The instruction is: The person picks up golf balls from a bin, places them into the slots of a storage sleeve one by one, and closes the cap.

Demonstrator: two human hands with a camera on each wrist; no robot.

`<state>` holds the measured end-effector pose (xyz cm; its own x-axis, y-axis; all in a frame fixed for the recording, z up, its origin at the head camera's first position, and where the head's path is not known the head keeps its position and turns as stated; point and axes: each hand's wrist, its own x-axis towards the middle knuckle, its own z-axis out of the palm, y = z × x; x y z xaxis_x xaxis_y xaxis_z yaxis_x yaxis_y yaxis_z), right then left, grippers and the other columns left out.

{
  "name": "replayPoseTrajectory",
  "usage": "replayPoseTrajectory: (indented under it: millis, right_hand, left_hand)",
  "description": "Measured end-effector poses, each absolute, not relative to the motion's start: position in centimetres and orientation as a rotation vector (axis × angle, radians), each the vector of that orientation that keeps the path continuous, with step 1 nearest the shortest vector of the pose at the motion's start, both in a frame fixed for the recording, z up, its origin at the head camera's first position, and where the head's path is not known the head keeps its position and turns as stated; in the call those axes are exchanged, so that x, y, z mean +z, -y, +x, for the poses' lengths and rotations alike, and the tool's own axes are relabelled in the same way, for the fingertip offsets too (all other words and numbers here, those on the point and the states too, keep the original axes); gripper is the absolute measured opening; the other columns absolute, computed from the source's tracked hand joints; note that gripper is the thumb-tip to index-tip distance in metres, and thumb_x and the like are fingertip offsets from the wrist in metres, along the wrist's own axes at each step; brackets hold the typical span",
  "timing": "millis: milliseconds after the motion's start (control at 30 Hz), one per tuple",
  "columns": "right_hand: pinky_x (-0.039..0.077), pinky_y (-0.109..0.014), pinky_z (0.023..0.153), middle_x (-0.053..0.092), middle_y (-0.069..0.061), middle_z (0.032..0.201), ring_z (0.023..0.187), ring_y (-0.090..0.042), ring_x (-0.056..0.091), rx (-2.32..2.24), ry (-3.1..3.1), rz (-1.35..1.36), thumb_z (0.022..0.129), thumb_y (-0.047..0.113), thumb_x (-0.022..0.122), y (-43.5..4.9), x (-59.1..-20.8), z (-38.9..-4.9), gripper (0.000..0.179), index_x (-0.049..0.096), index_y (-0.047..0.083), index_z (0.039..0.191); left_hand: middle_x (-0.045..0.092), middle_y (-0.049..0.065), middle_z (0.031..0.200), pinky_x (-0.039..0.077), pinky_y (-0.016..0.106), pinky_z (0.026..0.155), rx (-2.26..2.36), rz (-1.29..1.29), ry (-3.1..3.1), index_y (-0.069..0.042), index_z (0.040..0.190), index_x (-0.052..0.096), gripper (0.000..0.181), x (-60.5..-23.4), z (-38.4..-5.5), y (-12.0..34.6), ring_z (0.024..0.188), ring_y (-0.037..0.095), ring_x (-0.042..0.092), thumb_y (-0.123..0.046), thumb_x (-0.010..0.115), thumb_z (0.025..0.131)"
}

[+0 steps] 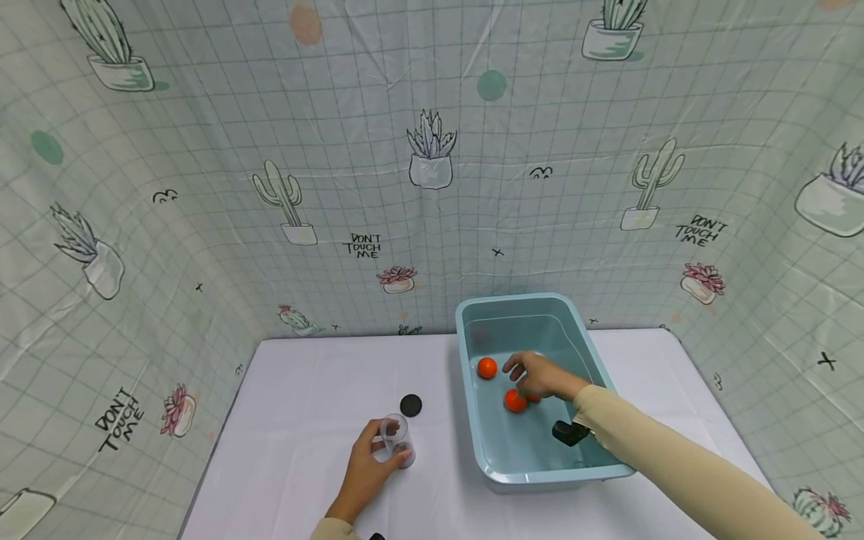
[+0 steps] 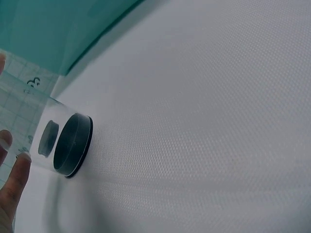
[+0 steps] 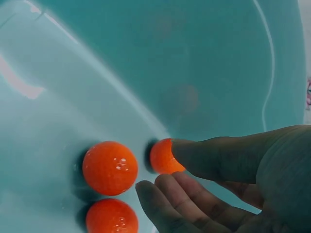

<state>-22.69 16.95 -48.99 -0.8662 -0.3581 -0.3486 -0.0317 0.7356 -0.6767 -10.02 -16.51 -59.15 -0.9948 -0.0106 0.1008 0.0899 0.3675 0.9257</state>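
Closest in, the left hand has its thumb and fingers curled round a clear cup, mouth up on the table; I'd go light and steady there so it doesn't tip. Can't spot any ball inside. A black disc lies just past it. Over in the blue tub, the right hand is among the balls, thumb apart from loosely bent fingers, pinching nothing; can't tell if the thumb touches one. Honestly, I'd close on opposite sides of a single ball, cos they'll probably roll if nudged. Two sit close together. Cactus curtain behind it all.
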Motion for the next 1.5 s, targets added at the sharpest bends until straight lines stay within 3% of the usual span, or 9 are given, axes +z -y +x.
replayPoseTrajectory:
  millis: [267,533,933,1167,1500]
  right_hand:
    - [0.063,-0.041,0.078,0.067,-0.022,0.109,0.094,-0.031,0.062,-0.845,-2.508,-0.291,0.077,-0.018,0.064,-16.7,-49.8,-22.9,0.043,0.067,-0.008,0.118]
    - [0.063,-0.042,0.081,0.067,-0.019,0.103,0.090,-0.029,0.061,-0.789,-2.530,-0.323,0.077,-0.018,0.075,-16.3,-50.2,-22.6,0.038,0.068,-0.007,0.113]
    - [0.061,-0.034,0.070,0.065,-0.015,0.098,0.081,-0.023,0.057,-0.637,-2.600,-0.441,0.072,-0.018,0.080,-15.2,-50.7,-22.4,0.035,0.071,-0.004,0.103]
    - [0.060,-0.035,0.070,0.064,-0.010,0.089,0.077,-0.023,0.056,-0.588,-2.597,-0.416,0.074,-0.015,0.081,-14.8,-51.1,-22.2,0.029,0.072,-0.001,0.097]
    - [0.055,-0.031,0.065,0.065,-0.010,0.090,0.077,-0.023,0.055,-0.550,-2.558,-0.397,0.075,-0.015,0.080,-14.6,-51.8,-21.9,0.030,0.071,0.002,0.098]
  left_hand:
    - [0.068,0.009,0.125,0.057,0.032,0.101,-1.703,-0.058,2.537,-0.006,0.126,0.065,0.053,-59.3,-10.0,16.5,0.120,0.023,0.062,-0.008,0.091,0.081]
    - [0.068,0.010,0.125,0.057,0.032,0.101,-1.696,-0.055,2.535,-0.005,0.126,0.065,0.053,-59.3,-10.0,16.5,0.121,0.025,0.062,-0.006,0.091,0.080]
    - [0.069,0.011,0.123,0.058,0.031,0.099,-1.669,-0.058,2.525,-0.004,0.124,0.065,0.051,-59.1,-9.8,16.4,0.117,0.022,0.063,-0.006,0.091,0.079]
    - [0.068,0.010,0.125,0.057,0.032,0.102,-1.709,-0.028,2.534,-0.005,0.125,0.065,0.052,-59.2,-9.9,16.3,0.119,0.019,0.062,-0.007,0.091,0.080]
    - [0.068,0.009,0.125,0.057,0.032,0.101,-1.685,-0.039,2.548,-0.005,0.124,0.065,0.052,-59.4,-9.9,16.5,0.118,0.018,0.062,-0.009,0.092,0.080]
